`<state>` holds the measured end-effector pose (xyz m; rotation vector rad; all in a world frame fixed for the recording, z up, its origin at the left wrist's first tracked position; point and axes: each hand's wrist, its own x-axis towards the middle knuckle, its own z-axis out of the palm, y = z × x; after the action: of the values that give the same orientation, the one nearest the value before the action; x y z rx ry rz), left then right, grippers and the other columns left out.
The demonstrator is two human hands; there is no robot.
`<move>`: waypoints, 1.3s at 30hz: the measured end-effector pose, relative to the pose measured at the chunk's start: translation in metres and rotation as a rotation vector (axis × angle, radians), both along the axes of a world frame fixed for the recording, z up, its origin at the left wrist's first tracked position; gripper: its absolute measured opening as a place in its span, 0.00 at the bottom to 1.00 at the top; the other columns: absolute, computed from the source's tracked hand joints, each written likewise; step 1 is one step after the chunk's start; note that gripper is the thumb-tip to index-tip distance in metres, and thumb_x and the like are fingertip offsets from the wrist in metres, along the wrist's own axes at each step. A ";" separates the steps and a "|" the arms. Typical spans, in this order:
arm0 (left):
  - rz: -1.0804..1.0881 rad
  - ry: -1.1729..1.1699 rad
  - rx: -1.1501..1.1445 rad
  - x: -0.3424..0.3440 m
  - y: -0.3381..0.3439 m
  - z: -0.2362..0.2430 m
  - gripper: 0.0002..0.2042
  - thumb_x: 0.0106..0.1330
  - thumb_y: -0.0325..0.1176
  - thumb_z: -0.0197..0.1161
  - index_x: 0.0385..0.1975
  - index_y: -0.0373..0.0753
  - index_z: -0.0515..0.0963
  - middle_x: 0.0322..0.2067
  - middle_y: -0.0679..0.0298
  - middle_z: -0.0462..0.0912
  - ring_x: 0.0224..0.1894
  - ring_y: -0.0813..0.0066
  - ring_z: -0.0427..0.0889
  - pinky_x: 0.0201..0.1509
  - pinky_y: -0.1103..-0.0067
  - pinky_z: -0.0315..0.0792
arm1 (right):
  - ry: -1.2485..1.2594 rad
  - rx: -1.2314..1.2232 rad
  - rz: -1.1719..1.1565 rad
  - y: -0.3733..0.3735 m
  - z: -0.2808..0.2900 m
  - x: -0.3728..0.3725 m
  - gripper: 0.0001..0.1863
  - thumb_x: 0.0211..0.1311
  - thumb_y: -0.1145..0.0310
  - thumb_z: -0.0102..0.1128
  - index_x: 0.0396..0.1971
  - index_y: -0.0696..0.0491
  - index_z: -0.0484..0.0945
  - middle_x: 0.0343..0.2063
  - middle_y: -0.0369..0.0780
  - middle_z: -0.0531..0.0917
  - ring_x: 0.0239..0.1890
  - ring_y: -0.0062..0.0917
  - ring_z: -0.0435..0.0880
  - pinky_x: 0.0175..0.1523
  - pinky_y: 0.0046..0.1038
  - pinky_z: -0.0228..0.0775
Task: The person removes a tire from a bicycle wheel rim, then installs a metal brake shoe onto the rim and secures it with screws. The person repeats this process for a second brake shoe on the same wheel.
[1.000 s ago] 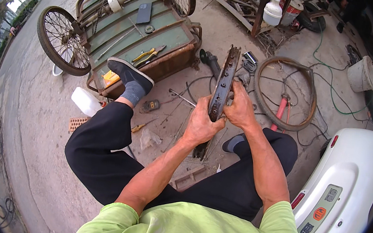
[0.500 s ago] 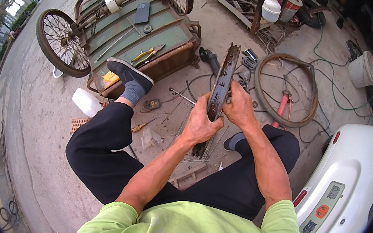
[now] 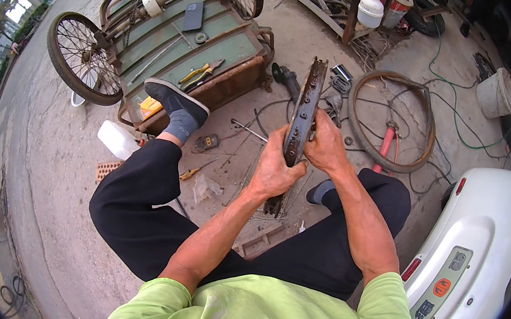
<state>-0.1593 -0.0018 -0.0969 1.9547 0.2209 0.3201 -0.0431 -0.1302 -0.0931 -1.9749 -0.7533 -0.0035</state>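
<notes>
While the person sits low on the concrete ground [image 3: 45, 159] with knees apart, both hands meet in front at a dark, rusty wheel rim [image 3: 306, 105] held edge-on, so only its narrow channel faces the head camera. The left hand [image 3: 275, 168] is wrapped round the rim's lower part, fingers closed on it from the left, which seems to steady it upright. The right hand [image 3: 327, 146] grips the same rim from the other side, just above and touching the left, thumb pressed toward the channel as if feeling along it. The rim's bottom end reaches down between the legs, and whether it rests on the ground I cannot tell.

Near the right hand lies a bare tyre hoop [image 3: 394, 122] flat on the ground with a red pump [image 3: 384, 147] across it, close enough to reach. By the left foot, propped in a dark shoe [image 3: 176, 102] against a green cart [image 3: 175, 35], sit yellow-handled pliers [image 3: 199, 75] on the cart bed, kept off the dirt. A white plastic bottle [image 3: 116, 140] lies beside the left leg. A white scooter body [image 3: 474, 250] stands to the right, well apart from the hands.
</notes>
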 end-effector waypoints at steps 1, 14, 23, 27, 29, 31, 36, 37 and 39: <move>0.001 -0.016 0.006 0.001 0.000 0.000 0.41 0.53 0.30 0.71 0.71 0.28 0.65 0.51 0.54 0.78 0.50 0.66 0.79 0.59 0.71 0.75 | -0.025 -0.018 -0.006 0.001 0.000 0.002 0.23 0.59 0.64 0.74 0.50 0.58 0.78 0.43 0.52 0.85 0.47 0.52 0.86 0.51 0.47 0.78; -0.051 0.118 -0.040 0.047 0.011 0.044 0.39 0.51 0.33 0.72 0.66 0.24 0.69 0.45 0.54 0.82 0.46 0.67 0.82 0.55 0.72 0.77 | -0.037 -0.032 -0.045 0.009 0.000 0.037 0.23 0.64 0.58 0.68 0.54 0.54 0.77 0.45 0.53 0.87 0.51 0.54 0.86 0.53 0.48 0.78; -0.276 0.070 0.032 0.079 0.040 0.042 0.41 0.60 0.49 0.81 0.65 0.25 0.76 0.53 0.47 0.86 0.53 0.60 0.84 0.63 0.68 0.76 | 0.014 -0.049 -0.024 0.000 -0.001 0.067 0.23 0.65 0.58 0.68 0.54 0.54 0.78 0.45 0.53 0.88 0.50 0.53 0.88 0.55 0.46 0.78; -0.173 0.211 -0.280 0.074 0.088 0.031 0.26 0.69 0.44 0.76 0.61 0.34 0.84 0.52 0.55 0.88 0.52 0.69 0.85 0.57 0.72 0.79 | 0.028 -0.066 -0.068 -0.007 0.002 0.059 0.20 0.67 0.63 0.70 0.54 0.54 0.78 0.44 0.50 0.90 0.49 0.50 0.89 0.54 0.44 0.79; -0.055 0.274 -0.277 0.070 0.116 -0.005 0.22 0.69 0.41 0.76 0.56 0.34 0.86 0.48 0.58 0.89 0.48 0.71 0.86 0.53 0.74 0.79 | 0.037 -0.047 -0.076 -0.013 0.004 0.057 0.19 0.67 0.64 0.71 0.53 0.54 0.78 0.43 0.49 0.90 0.48 0.48 0.90 0.53 0.43 0.79; 0.058 0.369 -0.435 0.057 0.150 -0.080 0.17 0.69 0.38 0.76 0.53 0.35 0.86 0.42 0.62 0.90 0.44 0.74 0.87 0.47 0.75 0.79 | -0.033 -0.008 -0.076 -0.012 -0.011 0.062 0.19 0.68 0.63 0.74 0.53 0.54 0.78 0.40 0.46 0.91 0.44 0.43 0.91 0.51 0.40 0.79; 0.413 0.732 -0.508 -0.038 0.190 -0.247 0.07 0.69 0.32 0.73 0.40 0.38 0.86 0.32 0.65 0.89 0.29 0.74 0.87 0.33 0.75 0.77 | -0.033 -0.050 -0.126 -0.012 -0.009 0.056 0.19 0.68 0.64 0.77 0.51 0.55 0.80 0.40 0.41 0.89 0.42 0.29 0.89 0.50 0.33 0.79; 0.458 0.814 -0.505 -0.062 0.197 -0.279 0.06 0.68 0.32 0.72 0.39 0.38 0.86 0.31 0.65 0.89 0.27 0.73 0.86 0.30 0.75 0.76 | -0.023 -0.065 -0.128 -0.011 -0.008 0.055 0.18 0.68 0.65 0.76 0.51 0.55 0.81 0.41 0.39 0.89 0.43 0.24 0.88 0.51 0.30 0.79; 0.386 0.995 -0.259 -0.101 0.201 -0.323 0.06 0.66 0.32 0.71 0.37 0.37 0.86 0.29 0.63 0.89 0.26 0.73 0.86 0.29 0.74 0.77 | -0.047 -0.063 -0.122 -0.013 -0.010 0.055 0.15 0.70 0.66 0.74 0.50 0.55 0.82 0.41 0.38 0.88 0.44 0.23 0.86 0.53 0.29 0.77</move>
<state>-0.2605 0.1989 -0.4202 1.6524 1.2210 -0.4514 0.0123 -0.1431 -0.1032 -2.0849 -0.6688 -0.0998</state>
